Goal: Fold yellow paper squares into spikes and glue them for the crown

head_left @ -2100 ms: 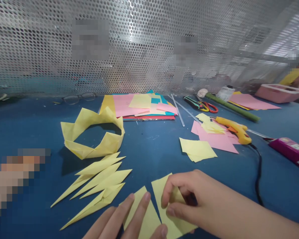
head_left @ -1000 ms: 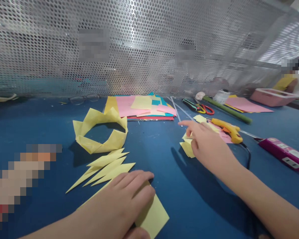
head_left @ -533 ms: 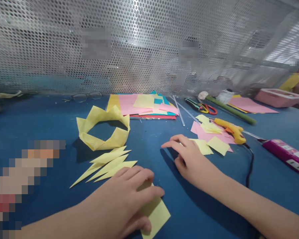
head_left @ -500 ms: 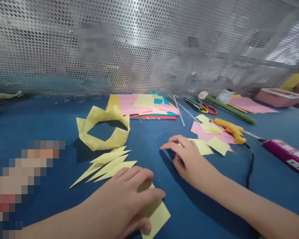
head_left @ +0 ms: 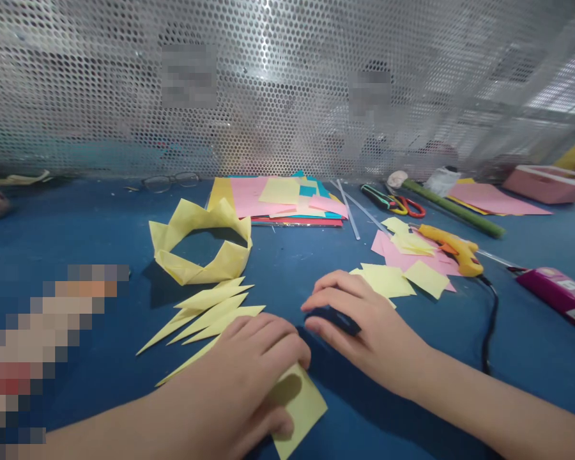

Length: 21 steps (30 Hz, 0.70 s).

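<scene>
My left hand [head_left: 263, 364] rests low over a yellow square paper [head_left: 304, 409], its thumb apart from the curled fingers. The fingers also lie beside the right ends of several folded yellow paper spikes [head_left: 206, 313]. One more spike [head_left: 184, 367] sticks out from behind this hand, partly hidden. My right hand [head_left: 352, 319] hovers just to the right with fingers bent. A dark gap shows between its thumb and forefinger, and nothing is visible in it. Beyond the spikes stands a ring of folded yellow paper [head_left: 211, 275] with pointed tips.
Loose yellow paper squares [head_left: 388, 280] lie past my right hand near a yellow glue gun [head_left: 453, 249] with a black cord. Stacked coloured sheets [head_left: 253, 198], scissors [head_left: 414, 207], glue sticks [head_left: 349, 211] and a purple power strip [head_left: 556, 291] lie around. A perforated metal screen [head_left: 287, 115] stands behind.
My left fingers have drawn in, and another folded spike now shows beside the wrist. My right hand has come lower and nearer, its thumb and forefinger closer together. The view has shifted slightly.
</scene>
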Motion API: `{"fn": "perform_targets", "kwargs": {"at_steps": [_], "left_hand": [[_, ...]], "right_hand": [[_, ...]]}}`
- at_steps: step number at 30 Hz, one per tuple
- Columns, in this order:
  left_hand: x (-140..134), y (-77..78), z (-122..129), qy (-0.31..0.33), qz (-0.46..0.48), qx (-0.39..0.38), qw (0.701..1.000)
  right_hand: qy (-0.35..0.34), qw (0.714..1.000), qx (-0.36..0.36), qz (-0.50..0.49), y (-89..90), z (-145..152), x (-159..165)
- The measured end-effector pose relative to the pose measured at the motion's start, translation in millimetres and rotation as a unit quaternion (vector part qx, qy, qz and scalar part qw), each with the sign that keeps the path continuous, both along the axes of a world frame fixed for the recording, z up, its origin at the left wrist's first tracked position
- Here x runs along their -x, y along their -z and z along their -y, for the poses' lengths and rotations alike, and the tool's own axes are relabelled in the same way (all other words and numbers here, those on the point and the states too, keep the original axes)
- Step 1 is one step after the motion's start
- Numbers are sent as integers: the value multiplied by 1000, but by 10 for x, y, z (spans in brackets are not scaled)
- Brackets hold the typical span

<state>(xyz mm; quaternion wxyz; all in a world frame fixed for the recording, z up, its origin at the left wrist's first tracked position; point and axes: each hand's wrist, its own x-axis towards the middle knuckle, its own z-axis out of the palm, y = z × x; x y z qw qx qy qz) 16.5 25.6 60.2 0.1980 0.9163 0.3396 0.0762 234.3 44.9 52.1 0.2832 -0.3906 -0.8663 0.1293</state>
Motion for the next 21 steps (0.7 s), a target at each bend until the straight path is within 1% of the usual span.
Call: {"fn": "perform_targets", "kwargs": {"at_steps": [4,8,11,13,15,16,18,19,21], "left_hand": [[16,48,-34,-31,27,-38,998],[16,134,-60,-17,57,-77,995],[16,149,-36,-12,107,-135,985],[23,123,-11,-1,153,-182,971],[33,89,9,7,179,-214,960],[38,80,15,4,175,-232,957],[47,94,25,-11,125,-279,952],[51,118,33,-20,94,-306,947],[58,186,65,-35,43,-342,938]], "right_hand": [[-53,998,29,-13,-49,48,23],[-86,996,13,1,-14,64,53],[-121,991,-48,16,1,76,46],[-136,985,-102,17,-12,84,19],[-155,976,-152,24,-33,92,-15],[-163,971,-174,29,-41,97,-29],[-168,963,-204,54,-40,106,-41],[-168,961,-207,72,-30,109,-37],[-169,962,-189,104,8,112,-16]]}}
